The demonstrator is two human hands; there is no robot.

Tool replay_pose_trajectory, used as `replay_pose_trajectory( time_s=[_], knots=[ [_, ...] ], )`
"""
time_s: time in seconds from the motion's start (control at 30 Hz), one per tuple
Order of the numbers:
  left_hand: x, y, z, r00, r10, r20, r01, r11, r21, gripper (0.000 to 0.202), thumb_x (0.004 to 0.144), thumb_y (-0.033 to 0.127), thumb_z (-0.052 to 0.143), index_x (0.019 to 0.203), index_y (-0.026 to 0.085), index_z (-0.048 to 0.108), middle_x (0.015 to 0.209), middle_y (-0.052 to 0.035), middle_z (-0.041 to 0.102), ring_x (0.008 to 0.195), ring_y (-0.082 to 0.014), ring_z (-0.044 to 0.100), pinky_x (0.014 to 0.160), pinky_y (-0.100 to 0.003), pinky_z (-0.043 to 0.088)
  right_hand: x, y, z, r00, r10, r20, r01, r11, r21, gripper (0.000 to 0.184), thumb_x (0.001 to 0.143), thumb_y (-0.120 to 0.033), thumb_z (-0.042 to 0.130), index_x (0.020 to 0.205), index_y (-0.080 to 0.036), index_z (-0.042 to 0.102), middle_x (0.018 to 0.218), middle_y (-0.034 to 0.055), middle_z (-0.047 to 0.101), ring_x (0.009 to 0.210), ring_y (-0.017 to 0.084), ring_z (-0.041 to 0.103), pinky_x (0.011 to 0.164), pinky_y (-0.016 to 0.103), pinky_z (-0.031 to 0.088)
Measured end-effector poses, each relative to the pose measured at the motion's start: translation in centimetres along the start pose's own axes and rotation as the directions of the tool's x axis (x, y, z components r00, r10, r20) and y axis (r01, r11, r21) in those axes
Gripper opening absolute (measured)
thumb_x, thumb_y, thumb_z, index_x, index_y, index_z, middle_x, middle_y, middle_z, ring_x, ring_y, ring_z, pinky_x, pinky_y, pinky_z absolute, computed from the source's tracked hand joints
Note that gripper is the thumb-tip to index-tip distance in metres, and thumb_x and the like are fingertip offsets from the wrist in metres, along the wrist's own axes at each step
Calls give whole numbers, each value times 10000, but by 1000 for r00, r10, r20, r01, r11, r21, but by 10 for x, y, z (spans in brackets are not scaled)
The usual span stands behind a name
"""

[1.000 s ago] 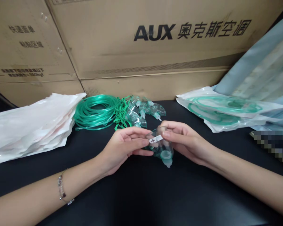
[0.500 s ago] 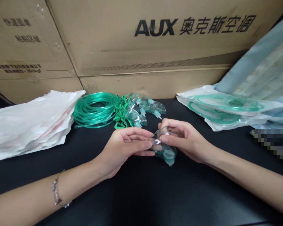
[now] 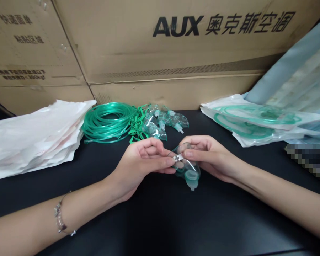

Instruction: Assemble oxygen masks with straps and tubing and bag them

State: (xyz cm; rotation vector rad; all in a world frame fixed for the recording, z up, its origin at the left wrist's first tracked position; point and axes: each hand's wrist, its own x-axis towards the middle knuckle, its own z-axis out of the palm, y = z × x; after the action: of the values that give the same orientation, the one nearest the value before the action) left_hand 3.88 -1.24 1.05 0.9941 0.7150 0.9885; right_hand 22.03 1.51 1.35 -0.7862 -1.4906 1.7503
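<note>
Between my two hands is a clear green-tinted oxygen mask (image 3: 192, 170), its connector pointing down toward me. A small metal nose clip (image 3: 178, 157) lies across the mask, with the fingertips of both hands on it. My left hand (image 3: 146, 160) pinches the mask's left edge with thumb and fingers. On the other side my right hand (image 3: 205, 153) grips the mask, thumb on top at the clip's right end. Part of the mask is hidden behind my fingers. Several more masks (image 3: 162, 121) lie beyond my hands, beside tangled green elastic straps (image 3: 138, 124).
Coiled green tubing (image 3: 108, 122) sits left of the straps. White pouches (image 3: 34, 135) are stacked at the left. Packaged tubing sets (image 3: 250, 121) lie at the right, near a pale blue curtain (image 3: 290, 64). A large cardboard box (image 3: 160, 53) stands along the back of the black table (image 3: 160, 220).
The metal clip has turned slightly and shows more plainly between my fingertips. My left index finger has lifted and curled. The mask stays in both hands; the camera view has shifted a little.
</note>
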Motion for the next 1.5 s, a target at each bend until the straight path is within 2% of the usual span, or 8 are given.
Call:
replay_pose_trajectory(
  time_s=[0.23,0.47,0.63,0.77,1.03,1.2,1.37,1.5],
  knots=[
    [1,2,0,1000,-19,22,20,999,-25,248,676,57,670,636,146,442,648,52,644,630,-75,627,584,-168,526,1,4,0,985,132,110,-148,976,157,191,658,-277,724,697,-123,617,643,-8,607,587,70,547,548,179,408],
    [0,0,-1,999,-35,-17,36,999,12,254,656,72,689,667,157,451,674,34,676,681,-111,650,659,-231,533,-1,-3,2,1000,-20,-3,19,994,-104,174,645,-253,729,644,-140,596,597,-23,568,546,74,490,510,206,372],
    [0,3,-1,999,-40,34,41,999,-7,242,690,49,657,631,149,444,708,13,698,704,-110,657,725,-262,536,-5,-10,4,994,-96,-44,81,964,-254,186,600,-192,755,629,-141,579,575,-36,535,523,67,458,489,203,355],
    [0,7,0,995,-68,79,69,998,-4,240,725,46,618,596,141,440,712,9,690,735,-116,657,743,-282,539,-5,-10,1,997,-79,-5,75,961,-267,180,642,-226,728,639,-139,570,592,-28,536,532,68,467,495,204,362],
    [0,10,0,991,-132,35,131,991,19,289,709,65,635,554,141,403,666,7,668,705,-114,648,741,-281,533,-4,-11,4,999,-40,27,46,953,-299,231,646,-266,725,607,-136,537,572,-32,510,524,66,457,483,205,358],
    [3,12,-1,988,-153,6,153,988,27,292,693,74,642,545,144,401,664,1,665,704,-120,646,735,-283,524,-6,-13,11,997,-70,-19,54,895,-442,254,635,-290,732,592,-140,531,555,-29,496,515,72,434,469,208,347],
    [2,14,3,987,-143,-69,148,986,71,317,655,106,677,523,145,391,652,-4,658,718,-142,643,720,-297,519,-10,-11,21,969,-230,-89,126,773,-621,272,657,-325,708,565,-160,513,536,-28,495,508,81,440,465,213,345],
    [0,15,3,989,-127,-77,134,986,98,297,662,127,683,539,141,412,629,10,645,714,-137,640,727,-300,521,-10,-8,20,957,-270,-109,149,776,-613,273,664,-311,705,559,-162,502,530,-32,481,503,77,421,469,210,343]
  ],
)
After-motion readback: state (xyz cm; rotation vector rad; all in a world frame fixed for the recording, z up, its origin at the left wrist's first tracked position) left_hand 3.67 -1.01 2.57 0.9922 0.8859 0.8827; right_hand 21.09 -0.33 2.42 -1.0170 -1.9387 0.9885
